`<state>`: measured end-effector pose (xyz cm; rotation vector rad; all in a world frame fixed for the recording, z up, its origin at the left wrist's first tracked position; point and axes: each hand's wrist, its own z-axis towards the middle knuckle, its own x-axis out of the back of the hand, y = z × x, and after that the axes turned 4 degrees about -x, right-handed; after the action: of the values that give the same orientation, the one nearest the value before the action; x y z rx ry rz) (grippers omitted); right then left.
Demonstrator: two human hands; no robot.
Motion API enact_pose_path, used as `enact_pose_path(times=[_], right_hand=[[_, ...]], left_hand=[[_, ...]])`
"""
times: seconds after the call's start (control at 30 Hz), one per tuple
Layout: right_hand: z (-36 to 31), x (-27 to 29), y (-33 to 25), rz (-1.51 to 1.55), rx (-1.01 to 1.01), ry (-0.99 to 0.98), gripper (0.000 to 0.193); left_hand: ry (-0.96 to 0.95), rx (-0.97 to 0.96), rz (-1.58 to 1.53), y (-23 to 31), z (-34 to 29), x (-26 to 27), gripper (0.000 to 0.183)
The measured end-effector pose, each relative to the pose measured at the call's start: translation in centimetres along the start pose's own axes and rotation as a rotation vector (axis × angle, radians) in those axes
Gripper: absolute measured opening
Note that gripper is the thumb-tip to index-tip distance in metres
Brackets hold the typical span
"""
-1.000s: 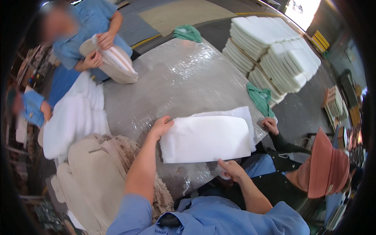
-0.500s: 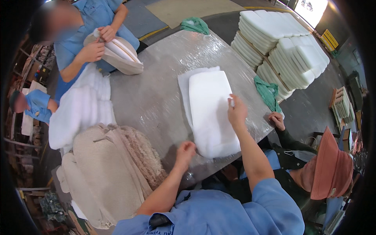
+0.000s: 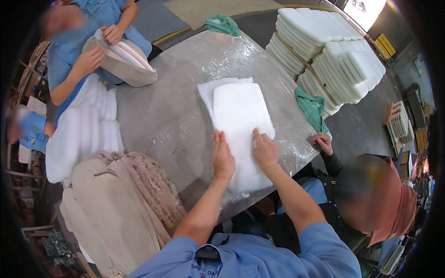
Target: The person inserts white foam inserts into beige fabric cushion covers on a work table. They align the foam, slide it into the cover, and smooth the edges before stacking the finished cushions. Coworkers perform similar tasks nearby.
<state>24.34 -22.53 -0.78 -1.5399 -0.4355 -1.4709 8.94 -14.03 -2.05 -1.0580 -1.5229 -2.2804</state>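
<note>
White pad: from my remote seat I see the pad (image 3: pixel 241 106) lying flat on the table (image 3: pixel 160 134), straight in front of the wearer, its long side running away from the body.
Fluffy sheet: a white sheet (image 3: pixel 205 95) lies under the pad and shows past its far left corner.
Left hand: I have the left hand (image 3: pixel 223 156) along the pad's left edge, fingers straight and pressed together, pinching nothing that I can see.
Right hand: the right hand (image 3: pixel 266 150) rests on the pad near its right edge, fingers slightly spread and pointing away; I make out no pinch.
Beige covers: a heap of covers (image 3: pixel 111 199) sits left of the wearer's arms, with a white fluffy pile (image 3: pixel 85 127) just beyond.
Co-worker, far left: a person in a blue shirt (image 3: pixel 99 23) holds a beige cover (image 3: pixel 111 67) with white filling showing.
Co-worker, right: a person in a reddish hat (image 3: pixel 398 204) has one hand (image 3: pixel 323 143) at the table's edge.
Green cloths: one (image 3: pixel 221 24) at the far corner, another (image 3: pixel 311 109) at the right corner.
</note>
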Motion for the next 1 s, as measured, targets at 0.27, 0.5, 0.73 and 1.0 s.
enact_pose_path(times=[0.27,0.5,0.73,1.0], right_hand=[[0.8,0.9,2.1,0.292,0.012,-0.006,0.049],[-2.6,3.5,-3.2,0.115,0.37,-0.288,0.054],[2.2,1.0,-1.3,0.116,0.229,-0.279,0.012],[3.6,2.0,4.1,0.197,-0.474,0.022,0.033]], left_hand=[[-0.212,-0.362,0.354,0.0,0.2,-0.3,0.062],[-0.359,-0.088,-0.169,-3.0,2.4,1.3,0.057],[-0.443,-0.049,-0.202,-1.9,2.5,2.4,0.049],[-0.134,0.459,-0.442,-1.5,0.0,4.6,0.045]])
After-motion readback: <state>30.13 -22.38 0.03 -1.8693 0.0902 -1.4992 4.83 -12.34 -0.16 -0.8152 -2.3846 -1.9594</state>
